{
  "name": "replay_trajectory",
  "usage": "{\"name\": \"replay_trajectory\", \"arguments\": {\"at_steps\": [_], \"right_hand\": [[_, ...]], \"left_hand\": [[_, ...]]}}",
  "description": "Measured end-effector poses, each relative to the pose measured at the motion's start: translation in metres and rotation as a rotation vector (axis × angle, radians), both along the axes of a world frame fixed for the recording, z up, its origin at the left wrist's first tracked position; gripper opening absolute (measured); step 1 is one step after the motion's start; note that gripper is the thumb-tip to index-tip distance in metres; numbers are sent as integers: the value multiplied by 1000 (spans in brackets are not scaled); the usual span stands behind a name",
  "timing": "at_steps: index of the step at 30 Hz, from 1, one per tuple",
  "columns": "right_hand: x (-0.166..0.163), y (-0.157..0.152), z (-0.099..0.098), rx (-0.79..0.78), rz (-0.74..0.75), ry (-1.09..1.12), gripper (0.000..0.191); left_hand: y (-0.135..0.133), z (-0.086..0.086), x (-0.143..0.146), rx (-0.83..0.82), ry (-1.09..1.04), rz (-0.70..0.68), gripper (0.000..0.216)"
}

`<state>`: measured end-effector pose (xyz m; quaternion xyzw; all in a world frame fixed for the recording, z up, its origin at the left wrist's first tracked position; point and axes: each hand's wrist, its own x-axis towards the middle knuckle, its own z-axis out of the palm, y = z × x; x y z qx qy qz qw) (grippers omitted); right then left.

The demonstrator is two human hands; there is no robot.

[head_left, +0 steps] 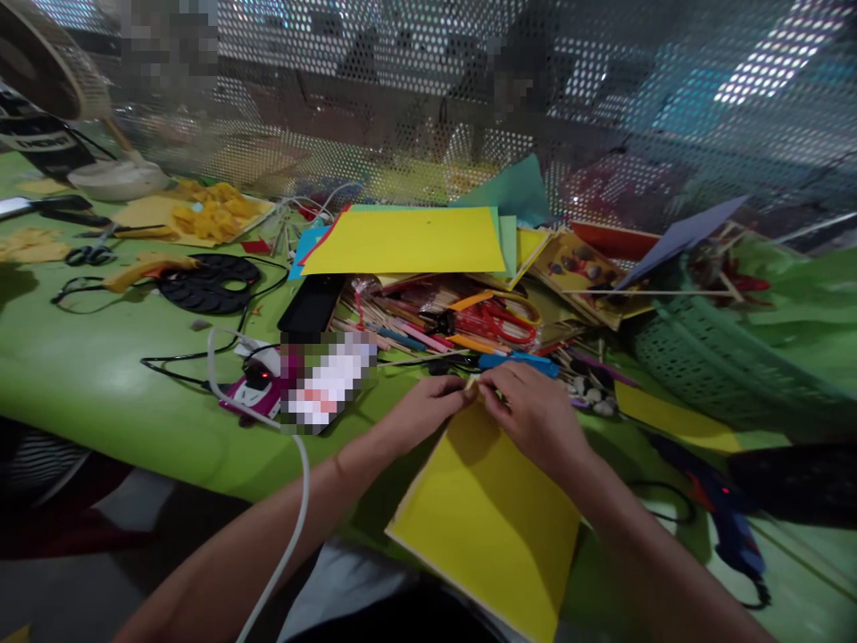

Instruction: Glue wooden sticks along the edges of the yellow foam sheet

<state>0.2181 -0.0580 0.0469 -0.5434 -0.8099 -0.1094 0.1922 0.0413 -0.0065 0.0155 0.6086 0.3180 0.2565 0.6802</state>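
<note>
A yellow rectangular board point(492, 513) lies tilted in front of me, with thin pale strips along its edges. At its far corner, my left hand point(428, 402) and my right hand point(532, 411) meet with fingers pinched together. Between the fingertips shows a small pale yellow piece point(472, 384); its exact kind is too small to make out. The right forearm passes over the board's right side. Just beyond my right hand is a blue tool point(519, 363), partly covered by the fingers.
Ahead lie yellow sheets point(402, 241), red-handled scissors point(509, 320) and several sticks. A phone point(328, 384) and purple power strip point(258, 393) sit left, with a white cable point(304, 482) crossing my left forearm. At right are a green basket point(723, 357) and a glue gun point(727, 513).
</note>
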Motion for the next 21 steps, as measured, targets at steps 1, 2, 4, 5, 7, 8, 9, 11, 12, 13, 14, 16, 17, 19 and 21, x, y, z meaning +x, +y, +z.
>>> {"name": "replay_trajectory", "arguments": {"at_steps": [1, 2, 4, 5, 7, 8, 9, 11, 12, 13, 14, 16, 17, 19, 21], "right_hand": [[0, 0, 0, -4, 13, 0, 16], [0, 0, -1, -4, 15, 0, 16], [-1, 0, -2, 0, -3, 17, 16], [-1, 0, -1, -1, -16, 45, 16], [-1, 0, 0, -32, -39, 140, 15], [-2, 0, 2, -63, -51, 199, 15], [-2, 0, 3, -100, -62, 258, 14], [-2, 0, 5, -170, -89, 354, 13], [-2, 0, 6, -195, -105, 390, 12], [-1, 0, 6, -216, -118, 420, 12], [-1, 1, 5, -234, -128, 446, 12], [1, 2, 4, -265, -142, 495, 12], [2, 2, 3, -278, -145, 517, 12], [4, 3, 2, -297, -142, 549, 12], [5, 3, 3, -315, -118, 561, 14]], "left_hand": [[0, -1, 0, -4, 14, -10, 30], [0, 0, 0, -6, 31, -16, 31], [-1, 1, 1, -23, 48, -9, 31], [-1, 2, 1, -42, 44, -2, 31], [-2, 5, 2, -97, 26, 3, 32], [-3, 5, 1, -124, 16, 2, 32], [-3, 5, 1, -146, 11, 0, 33], [-3, 5, 0, -174, 4, -1, 35], [-3, 4, 0, -184, 0, -4, 36], [-3, 3, 0, -195, -5, -6, 36], [-3, 1, 0, -208, -15, -11, 37], [-3, -1, 0, -239, -46, -20, 38], [-3, -1, -1, -255, -57, -23, 38], [-3, -2, -1, -273, -65, -19, 37], [-3, -1, -2, -257, -46, -17, 37]]}}
